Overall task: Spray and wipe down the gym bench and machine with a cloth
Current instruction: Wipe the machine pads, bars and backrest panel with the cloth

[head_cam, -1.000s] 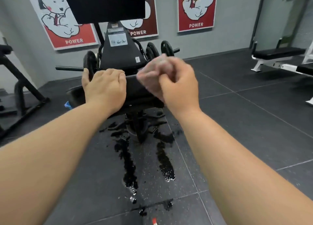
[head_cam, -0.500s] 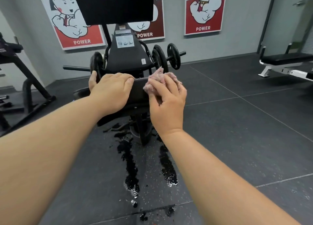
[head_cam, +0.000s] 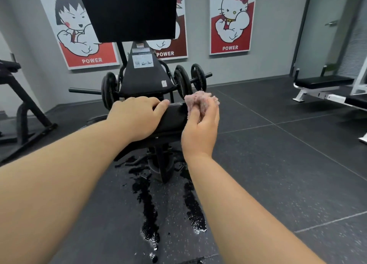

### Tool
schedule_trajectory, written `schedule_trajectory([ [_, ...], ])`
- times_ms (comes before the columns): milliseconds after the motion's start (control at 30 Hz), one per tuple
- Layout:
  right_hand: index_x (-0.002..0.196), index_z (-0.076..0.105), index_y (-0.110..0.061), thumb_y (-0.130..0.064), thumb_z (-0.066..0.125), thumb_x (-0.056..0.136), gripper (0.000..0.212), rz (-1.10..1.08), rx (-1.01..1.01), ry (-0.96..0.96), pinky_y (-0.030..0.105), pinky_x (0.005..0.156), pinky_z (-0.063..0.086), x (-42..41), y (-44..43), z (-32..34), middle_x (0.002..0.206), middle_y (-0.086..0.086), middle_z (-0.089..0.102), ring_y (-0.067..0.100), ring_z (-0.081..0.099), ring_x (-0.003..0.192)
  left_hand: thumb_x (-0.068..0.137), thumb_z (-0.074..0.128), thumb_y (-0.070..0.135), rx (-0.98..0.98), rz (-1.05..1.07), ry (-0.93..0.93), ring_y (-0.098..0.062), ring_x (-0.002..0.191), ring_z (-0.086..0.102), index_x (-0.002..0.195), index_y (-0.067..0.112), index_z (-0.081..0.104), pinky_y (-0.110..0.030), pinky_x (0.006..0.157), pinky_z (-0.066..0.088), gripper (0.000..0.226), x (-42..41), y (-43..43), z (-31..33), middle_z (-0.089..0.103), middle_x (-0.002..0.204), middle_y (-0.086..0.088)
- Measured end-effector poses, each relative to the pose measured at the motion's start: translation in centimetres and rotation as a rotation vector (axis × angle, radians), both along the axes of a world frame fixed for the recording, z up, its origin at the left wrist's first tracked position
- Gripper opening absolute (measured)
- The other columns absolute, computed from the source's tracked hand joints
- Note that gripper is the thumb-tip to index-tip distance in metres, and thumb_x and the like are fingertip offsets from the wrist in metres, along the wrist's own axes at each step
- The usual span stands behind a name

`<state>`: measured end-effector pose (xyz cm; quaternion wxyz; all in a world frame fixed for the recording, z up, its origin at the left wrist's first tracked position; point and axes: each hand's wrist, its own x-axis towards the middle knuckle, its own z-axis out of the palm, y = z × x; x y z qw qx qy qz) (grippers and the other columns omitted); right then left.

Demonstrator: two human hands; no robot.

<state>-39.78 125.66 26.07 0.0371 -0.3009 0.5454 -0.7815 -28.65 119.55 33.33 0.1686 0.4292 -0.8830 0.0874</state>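
A gym room seen from the wearer's head, looking down two bare forearms. A dark rubber floor (head_cam: 278, 174) fills most of the view, and cartoon posters (head_cam: 230, 19) reading "POWER" hang on the grey wall behind. In the centre stands a black machine (head_cam: 145, 79) with weight plates (head_cam: 182, 81) on bars at either side. A flat bench (head_cam: 323, 81) on a white frame sits well apart at the far right, untouched. At the near end of the machine is a black padded pad (head_cam: 174, 116), where both hands meet. The left hand (head_cam: 137, 118) lies across its top, fingers relaxed and laid flat over it, apparently to steady the pad while it is rubbed. The right hand (head_cam: 200, 132) grips a bunched pink cloth (head_cam: 198, 100), fingers curled round it, and presses it against the pad's right end. This looks like the wiping step on the machine, with the bench yet to be done. Wet streaks (head_cam: 147, 200) run along the floor below the pad, likely cleaning liquid that has dripped down. No spray bottle is in view.
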Motion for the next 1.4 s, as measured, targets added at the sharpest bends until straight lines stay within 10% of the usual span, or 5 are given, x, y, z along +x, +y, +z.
schedule_trajectory([
  [367,0.094,0.057,-0.02,-0.028,0.056,0.096,0.008,0.368,0.458,-0.534,0.017,0.035,0.036,-7.5,-1.8,3.3,0.062,0.002,0.047,0.013,0.038,0.025,0.096,0.005,0.051,-0.193,-0.142,-0.019,-0.027,0.109,0.058,0.118,0.029,0.053,-0.041,0.085,0.044,0.058,-1.1,-2.1,-1.5,0.061,0.113,0.004],
  [667,0.123,0.059,-0.03,-0.052,0.035,0.101,0.04,0.245,0.286,-0.204,0.042,0.099,0.047,-4.1,1.0,-0.3,0.121,-0.005,0.064,0.018,0.059,0.112,0.098,0.007,0.047,-0.275,-0.134,-0.026,-0.032,0.1,0.061,0.118,0.024,0.055,-0.04,0.079,0.042,0.057,-1.3,-1.9,-2.0,0.064,0.107,-0.002],
  [1000,0.079,0.049,-0.018,-0.026,0.038,0.104,0.028,0.39,0.451,-0.666,0.014,0.032,0.033,-8.9,-2.9,2.7,0.059,-0.004,0.055,0.008,0.047,0.032,0.098,0.008,0.05,-0.213,-0.118,0.001,-0.027,0.106,0.059,0.122,0.03,0.053,-0.04,0.078,0.043,0.055,-1.3,-1.4,-1.7,0.06,0.109,0.005],
  [1233,0.118,0.066,-0.027,-0.031,0.049,0.1,0.025,0.378,0.243,-0.379,0.036,0.075,0.054,-5.3,0.9,1.5,0.092,-0.016,0.073,0.013,0.068,0.082,0.1,0.01,0.051,-0.148,-0.078,-0.017,-0.03,0.109,0.057,0.121,0.028,0.052,-0.041,0.08,0.04,0.053,-1.4,-1.3,-1.5,0.059,0.112,0.001],
  [1400,0.127,0.062,-0.021,-0.008,0.041,0.101,0.035,0.115,0.238,0.416,0.038,0.122,0.013,-1.6,1.1,1.5,0.155,0.003,0.039,0.014,0.024,0.147,0.105,0.023,0.037,-0.048,-0.143,0.091,-0.026,0.125,0.05,0.131,0.029,0.056,-0.036,0.104,0.032,0.042,-0.8,-0.5,-0.9,0.061,0.132,-0.001],
])
